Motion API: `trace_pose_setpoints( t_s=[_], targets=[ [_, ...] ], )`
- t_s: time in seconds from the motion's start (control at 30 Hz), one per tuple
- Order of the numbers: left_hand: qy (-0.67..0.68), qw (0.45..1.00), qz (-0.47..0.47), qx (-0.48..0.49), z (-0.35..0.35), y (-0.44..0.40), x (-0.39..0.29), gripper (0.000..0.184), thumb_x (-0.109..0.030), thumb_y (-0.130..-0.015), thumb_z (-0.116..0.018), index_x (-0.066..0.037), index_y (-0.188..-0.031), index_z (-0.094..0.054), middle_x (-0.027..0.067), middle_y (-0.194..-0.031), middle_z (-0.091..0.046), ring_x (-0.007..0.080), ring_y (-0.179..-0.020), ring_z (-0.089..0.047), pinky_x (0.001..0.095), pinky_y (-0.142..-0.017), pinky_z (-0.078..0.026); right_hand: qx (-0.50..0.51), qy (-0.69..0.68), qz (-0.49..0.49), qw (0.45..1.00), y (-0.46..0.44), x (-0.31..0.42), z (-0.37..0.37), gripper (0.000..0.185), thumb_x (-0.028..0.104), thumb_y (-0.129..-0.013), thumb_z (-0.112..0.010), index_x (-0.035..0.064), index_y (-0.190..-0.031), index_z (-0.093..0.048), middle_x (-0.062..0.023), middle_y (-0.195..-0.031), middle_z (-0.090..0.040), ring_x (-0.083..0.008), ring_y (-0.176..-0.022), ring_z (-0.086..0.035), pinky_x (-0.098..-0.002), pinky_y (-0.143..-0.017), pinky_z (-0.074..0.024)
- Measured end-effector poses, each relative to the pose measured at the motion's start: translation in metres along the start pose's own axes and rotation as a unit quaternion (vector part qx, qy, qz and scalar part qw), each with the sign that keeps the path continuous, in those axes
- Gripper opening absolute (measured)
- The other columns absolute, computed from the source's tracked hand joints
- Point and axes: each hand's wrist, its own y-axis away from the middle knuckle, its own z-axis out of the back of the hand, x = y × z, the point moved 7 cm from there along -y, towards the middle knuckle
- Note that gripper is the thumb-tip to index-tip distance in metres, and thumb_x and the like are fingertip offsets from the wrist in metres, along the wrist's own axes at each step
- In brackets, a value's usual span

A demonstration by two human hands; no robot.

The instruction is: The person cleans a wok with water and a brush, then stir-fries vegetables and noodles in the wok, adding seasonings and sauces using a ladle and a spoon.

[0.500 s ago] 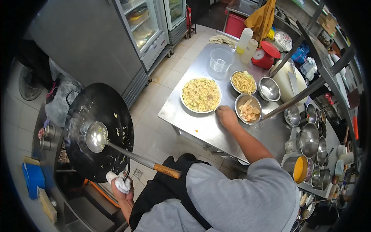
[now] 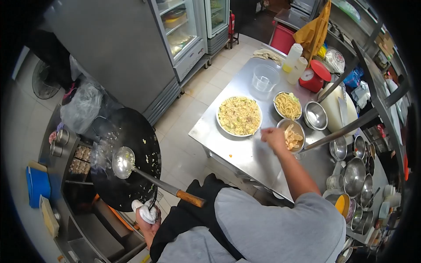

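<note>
My left hand (image 2: pixel 151 224) is closed round the near handle of a black wok (image 2: pixel 144 188), with a white folded cloth (image 2: pixel 148 213) between hand and handle. Scraps of egg and rice cling inside the wok, and a metal ladle (image 2: pixel 123 162) with a wooden grip (image 2: pixel 190 198) rests in it. Over the steel table (image 2: pixel 250 153), my right hand (image 2: pixel 274 138) has its fingers curled; anything between them is too small to make out. It is beside a plate of fried rice (image 2: pixel 239 115) and next to a metal bowl of pale sliced pieces (image 2: pixel 293 136).
Behind are a bowl of noodles (image 2: pixel 287 105), an empty metal bowl (image 2: pixel 315 115), a clear tub (image 2: pixel 265 77), squeeze bottles (image 2: pixel 293 58) and a red scale (image 2: pixel 315 76). A slanting metal post (image 2: pixel 342 128) crosses the right side. Under the wok is the stove counter (image 2: pixel 94 232).
My right hand has lifted from the fried rice plate's rim and shifted right, towards the bowl of sliced pieces. The view has turned slightly; the left hand still grips the wok.
</note>
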Motion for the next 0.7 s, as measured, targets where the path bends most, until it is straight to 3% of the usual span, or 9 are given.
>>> trace_pose_setpoints(
  t_s=[0.1, 0.2, 0.27, 0.3, 0.33, 0.43, 0.47, 0.5, 0.7],
  targets=[
    [-0.007, 0.997, -0.034, -0.070, 0.010, 0.001, 0.002, 0.028, -0.031, -0.084, -0.053, -0.005, -0.092, -0.057, 0.0075, -0.075, -0.062, 0.0219, -0.060, -0.060, 0.0323, -0.052, -0.053, 0.289, -0.076, -0.066, 0.952, 0.073, 0.023, -0.100, 0.032, 0.023, -0.084, -0.066, 0.0003, -0.107, -0.069, -0.0152, -0.101, -0.068, -0.0169, -0.086, -0.063, -0.0343, -0.082, -0.0493],
    [0.017, 0.999, -0.026, -0.023, -0.001, 0.008, 0.002, 0.028, -0.032, -0.084, -0.054, -0.005, -0.092, -0.057, 0.0078, -0.075, -0.061, 0.0220, -0.059, -0.059, 0.0321, -0.053, -0.053, 0.304, -0.038, 0.081, 0.948, 0.098, 0.058, -0.131, 0.039, 0.032, -0.086, -0.063, -0.0001, -0.109, -0.067, -0.0135, -0.102, -0.069, -0.0236, -0.087, -0.063, -0.0385, -0.083, -0.0486],
    [0.016, 0.998, -0.036, -0.044, 0.014, 0.006, 0.000, 0.030, -0.035, -0.085, -0.054, -0.006, -0.093, -0.058, 0.0087, -0.076, -0.061, 0.0218, -0.062, -0.060, 0.0322, -0.052, -0.051, 0.178, -0.080, -0.058, 0.979, 0.045, 0.008, -0.109, 0.035, 0.030, -0.088, -0.058, -0.0009, -0.103, -0.066, -0.0158, -0.097, -0.069, -0.0321, -0.087, -0.064, -0.0422, -0.081, -0.0487],
    [0.015, 0.999, -0.030, -0.042, 0.017, 0.007, -0.001, 0.030, -0.035, -0.085, -0.054, -0.006, -0.093, -0.058, 0.0085, -0.077, -0.062, 0.0220, -0.063, -0.060, 0.0325, -0.052, -0.051, 0.068, 0.104, 0.049, 0.991, 0.020, 0.005, -0.073, 0.027, 0.023, -0.090, -0.056, -0.0011, -0.099, -0.063, -0.0163, -0.090, -0.067, -0.0257, -0.069, -0.064, -0.0401, -0.067, -0.0525],
    [0.019, 0.999, -0.024, -0.041, 0.019, 0.007, 0.002, 0.031, -0.036, -0.086, -0.054, -0.007, -0.094, -0.058, 0.0083, -0.078, -0.062, 0.0222, -0.064, -0.061, 0.0327, -0.052, -0.050, -0.051, 0.183, 0.117, 0.975, 0.013, 0.021, -0.035, 0.026, 0.017, -0.089, -0.055, -0.0045, -0.101, -0.061, -0.0196, -0.091, -0.066, -0.0268, -0.073, -0.066, -0.0386, -0.068, -0.0528],
    [0.036, 0.995, -0.044, -0.080, 0.030, 0.006, -0.001, 0.033, -0.038, -0.086, -0.053, -0.007, -0.095, -0.058, 0.0088, -0.079, -0.062, 0.0229, -0.066, -0.061, 0.0332, -0.054, -0.050, -0.239, 0.217, 0.217, 0.921, -0.035, 0.020, 0.003, 0.026, 0.015, -0.089, -0.055, -0.0071, -0.101, -0.060, -0.0181, -0.089, -0.066, -0.0253, -0.077, -0.068, -0.0381, -0.065, -0.0542],
    [0.036, 0.995, -0.044, -0.079, 0.032, 0.005, -0.002, 0.033, -0.038, -0.086, -0.053, -0.007, -0.095, -0.058, 0.0088, -0.079, -0.062, 0.0229, -0.066, -0.061, 0.0332, -0.054, -0.050, -0.105, 0.051, 0.033, 0.993, -0.063, 0.001, -0.004, 0.026, 0.013, -0.089, -0.054, -0.0089, -0.102, -0.059, -0.0186, -0.092, -0.066, -0.0280, -0.079, -0.068, -0.0394, -0.066, -0.0554],
    [0.041, 0.997, -0.034, -0.054, 0.033, 0.004, -0.002, 0.034, -0.039, -0.086, -0.053, -0.007, -0.095, -0.058, 0.0090, -0.079, -0.062, 0.0230, -0.066, -0.061, 0.0331, -0.055, -0.050, 0.038, -0.121, -0.155, 0.980, -0.069, -0.019, -0.025, 0.026, 0.011, -0.089, -0.054, -0.0108, -0.103, -0.057, -0.0191, -0.095, -0.065, -0.0307, -0.082, -0.068, -0.0408, -0.067, -0.0567],
    [0.032, 0.998, -0.023, -0.047, 0.035, 0.010, -0.001, 0.037, -0.042, -0.087, -0.051, -0.006, -0.093, -0.059, 0.0086, -0.078, -0.062, 0.0230, -0.065, -0.060, 0.0329, -0.056, -0.050, 0.112, -0.271, -0.205, 0.934, -0.068, -0.033, -0.045, 0.020, -0.001, -0.083, -0.053, -0.0119, -0.099, -0.055, -0.0169, -0.087, -0.063, -0.0275, -0.073, -0.067, -0.0389, -0.064, -0.0600]
  ],
)
